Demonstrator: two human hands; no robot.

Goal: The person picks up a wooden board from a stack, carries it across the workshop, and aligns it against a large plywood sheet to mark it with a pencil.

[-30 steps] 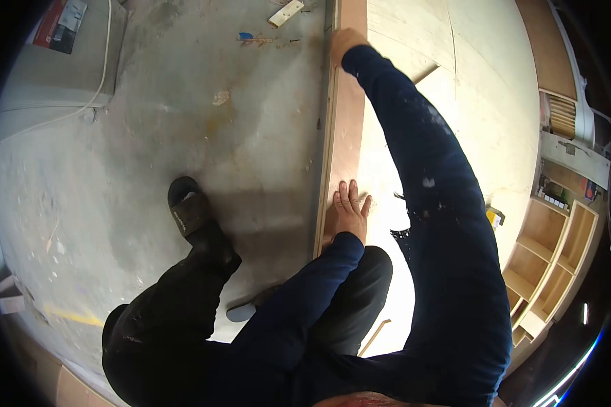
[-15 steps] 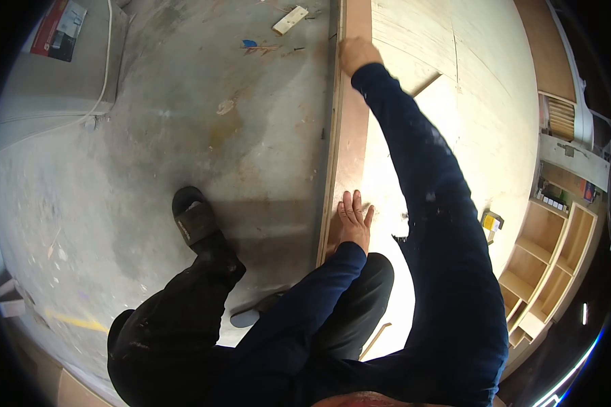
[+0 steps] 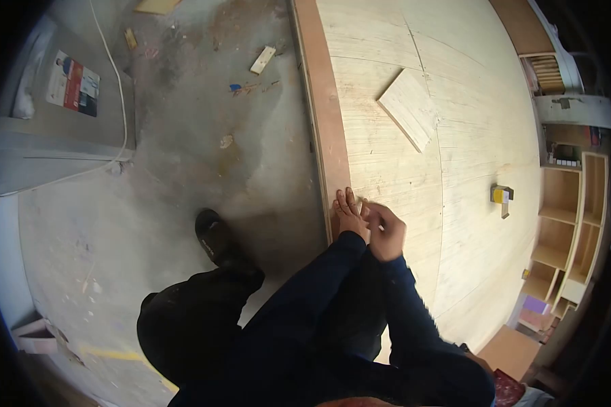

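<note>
My left hand (image 3: 350, 216) lies on a long reddish-brown wooden strip (image 3: 327, 102) along the left edge of a pale plywood panel (image 3: 387, 176). Its fingers are stretched out flat and pointing up the strip. Close against it, my right hand (image 3: 387, 234) is curled, thumb and fingers drawn together beside the left thumb. Whatever sits in that pinch, if anything, is too small to make out. Further up the panel rests a loose rectangular wooden board (image 3: 409, 108).
A small open yellow-and-black box (image 3: 501, 195) sits on the panel's right part. Wooden shelving (image 3: 557, 217) stands beyond it. On the concrete floor (image 3: 176, 149) at left lie a wood offcut (image 3: 263, 60) and scraps. A grey cabinet (image 3: 61, 136) with a cable stands further left.
My right hand has come back from the far part of the strip to beside my left hand. My left hand stays on the strip. The view has shifted, uncovering the loose board.
</note>
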